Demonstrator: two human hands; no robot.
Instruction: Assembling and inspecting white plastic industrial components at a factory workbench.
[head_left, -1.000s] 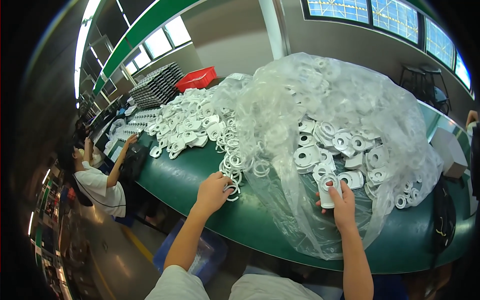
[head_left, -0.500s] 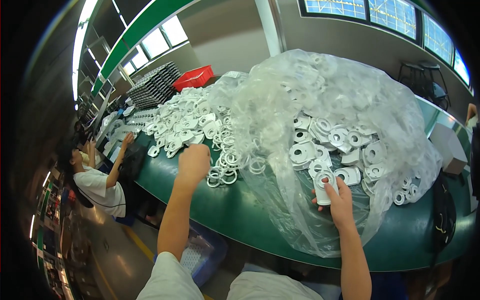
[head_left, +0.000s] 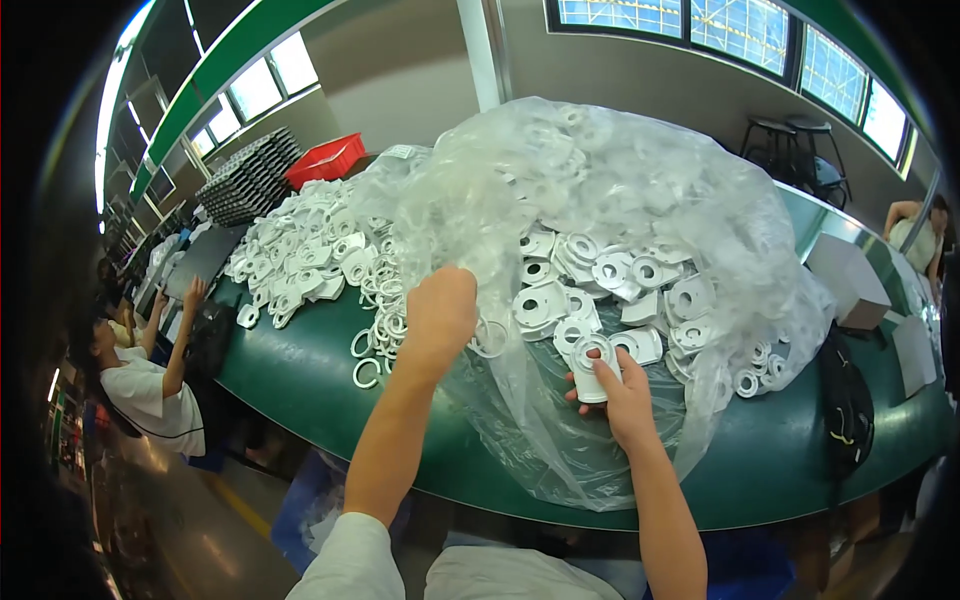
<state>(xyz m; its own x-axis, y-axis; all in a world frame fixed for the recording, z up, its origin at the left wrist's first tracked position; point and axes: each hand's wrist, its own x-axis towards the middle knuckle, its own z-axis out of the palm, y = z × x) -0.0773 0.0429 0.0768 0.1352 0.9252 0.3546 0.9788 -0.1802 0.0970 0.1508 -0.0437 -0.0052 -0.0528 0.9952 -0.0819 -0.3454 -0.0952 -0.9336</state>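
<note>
In my right hand (head_left: 628,400) is a white plastic plate with a round hole (head_left: 592,385), the thumb over its face and the other fingers behind. It is held above the clear plastic bag (head_left: 540,440), in front of a heap of similar white parts (head_left: 540,305). My left hand (head_left: 440,315) is a closed fist over the bag's left edge. Its fingertips are turned away, so what they hold, if anything, is hidden. White rings (head_left: 367,373) lie on the green table (head_left: 310,390) left of that hand, and another ring (head_left: 490,340) shows just to its right.
More white plates (head_left: 290,265) are heaped at the left, with a red bin (head_left: 325,160) and stacked grey trays (head_left: 250,180) behind. A black bag (head_left: 848,405) and a white box (head_left: 848,280) sit at the right. Another person (head_left: 155,385) works along the table's left.
My left hand has moved right, from beside the loose rings to the bag's left edge. My right hand still holds the white plate. The whole view has shifted, so the scene sits further left.
</note>
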